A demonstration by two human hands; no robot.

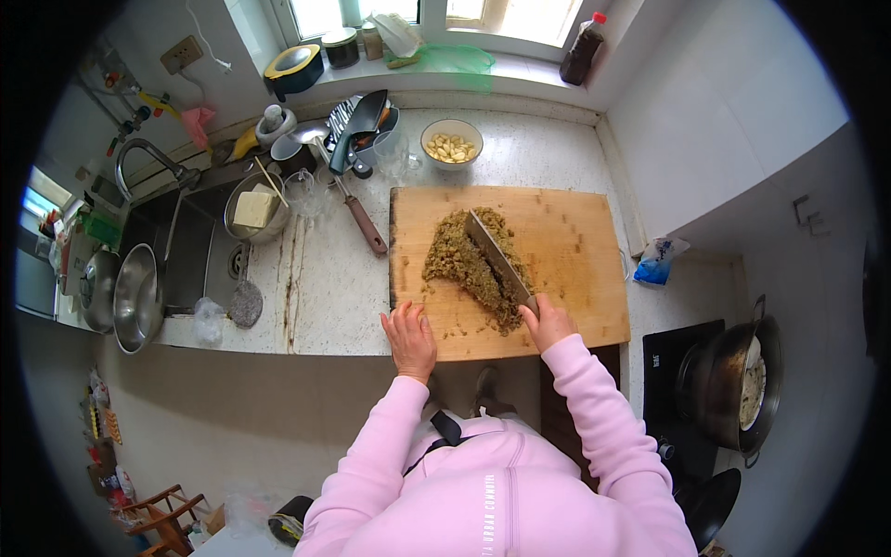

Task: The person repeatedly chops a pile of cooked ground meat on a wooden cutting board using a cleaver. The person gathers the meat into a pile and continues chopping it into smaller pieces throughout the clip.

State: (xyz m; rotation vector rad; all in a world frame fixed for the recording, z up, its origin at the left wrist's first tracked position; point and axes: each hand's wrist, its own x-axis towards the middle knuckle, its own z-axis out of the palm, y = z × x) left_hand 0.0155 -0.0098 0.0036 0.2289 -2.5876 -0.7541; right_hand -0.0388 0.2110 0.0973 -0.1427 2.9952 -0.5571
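Note:
My right hand (553, 324) grips the handle of a cleaver (498, 254), whose blade points away from me and stands in a heap of brownish-green chopped food (452, 261). I cannot tell exactly what the food is. Beneath it lies a wooden cutting board (578, 257) with dark marks. At the board's near left corner rests my left hand (411, 340), fingers spread and holding nothing. Loose crumbs of the food are scattered around the heap. Beyond the board's far edge sits a bowl (451, 163) of peeled garlic cloves (451, 147).
Left of the board lie a ladle (363, 223) and glass cups (303, 188). A metal bowl (275, 226) with a pale block stands by the sink (191, 244). A large pot (717, 390) occupies the cooktop (661, 369) on the right; a blue-white packet (654, 263) is behind it.

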